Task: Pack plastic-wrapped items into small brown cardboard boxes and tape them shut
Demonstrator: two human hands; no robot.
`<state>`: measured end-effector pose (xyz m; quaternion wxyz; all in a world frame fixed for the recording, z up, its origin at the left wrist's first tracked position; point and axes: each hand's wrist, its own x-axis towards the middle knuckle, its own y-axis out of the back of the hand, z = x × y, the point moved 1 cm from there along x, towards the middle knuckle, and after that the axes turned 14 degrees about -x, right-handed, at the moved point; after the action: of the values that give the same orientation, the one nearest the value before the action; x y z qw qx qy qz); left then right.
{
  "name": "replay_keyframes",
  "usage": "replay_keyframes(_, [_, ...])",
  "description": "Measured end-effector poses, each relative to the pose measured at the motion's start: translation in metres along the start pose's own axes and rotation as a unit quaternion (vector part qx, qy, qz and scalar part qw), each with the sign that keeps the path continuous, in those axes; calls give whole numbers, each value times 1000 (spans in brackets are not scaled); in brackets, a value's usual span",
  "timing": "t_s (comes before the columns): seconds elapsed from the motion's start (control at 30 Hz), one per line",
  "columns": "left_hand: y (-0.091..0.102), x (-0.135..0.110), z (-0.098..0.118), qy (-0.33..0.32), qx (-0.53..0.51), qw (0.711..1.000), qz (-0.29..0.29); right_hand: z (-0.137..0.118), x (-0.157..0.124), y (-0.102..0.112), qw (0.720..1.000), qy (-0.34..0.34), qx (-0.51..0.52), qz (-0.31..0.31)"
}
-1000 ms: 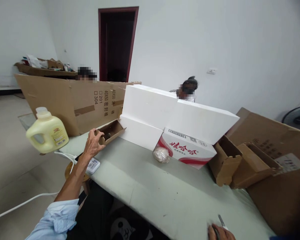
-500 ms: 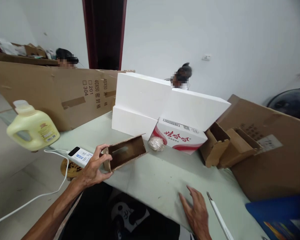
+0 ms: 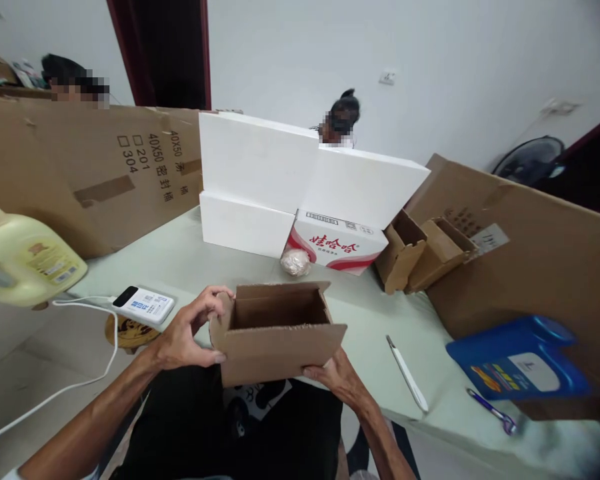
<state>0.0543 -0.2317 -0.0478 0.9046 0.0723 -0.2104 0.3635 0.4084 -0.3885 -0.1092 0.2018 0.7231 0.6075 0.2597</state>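
An open brown cardboard box [image 3: 279,337] is held over the near edge of the pale green table [image 3: 220,263], its open top tilted toward me. My left hand [image 3: 187,330] grips the box's left end, fingers curled over the flap. My right hand [image 3: 336,377] supports it from beneath at the right, fingers mostly hidden under the box.
A white pen-like tool [image 3: 407,373], a blue jug [image 3: 517,363] lying flat and a purple pen [image 3: 491,411] lie to the right. A power bank [image 3: 144,305] and yellow jug [image 3: 23,257] sit left. White foam blocks [image 3: 260,173], a red-and-white carton [image 3: 337,243], a small wrapped ball [image 3: 295,262], folded cartons [image 3: 420,250] and cardboard sheets [image 3: 80,173] stand behind, with two people beyond.
My left hand brought the cardboard box from the table's left side to right in front of me and turned it open side up. My right hand left the table and went under the box.
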Motion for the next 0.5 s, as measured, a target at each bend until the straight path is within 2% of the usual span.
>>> replay_keyframes(0.1, [10, 17, -17, 92, -85, 988, 89, -9, 0, 9, 997, -31, 67, -27])
replay_keyframes(0.2, [11, 31, -34, 205, -91, 962, 158, -18, 2, 16, 984, -73, 150, -64])
replay_keyframes(0.3, [9, 30, -44, 229, -78, 954, 177, -21, 3, 19, 947, -182, 240, -107])
replay_keyframes(0.37, [7, 19, -41, 200, -42, 971, 124, -19, 3, 19, 916, -266, 279, -113])
replay_keyframes(0.43, [3, 4, -32, 153, 24, 988, -2, -15, 4, 20, 886, -341, 298, -100])
replay_keyframes(0.5, [-2, -10, -21, 113, 118, 978, -127, -13, 6, 20, 862, -391, 310, -85])
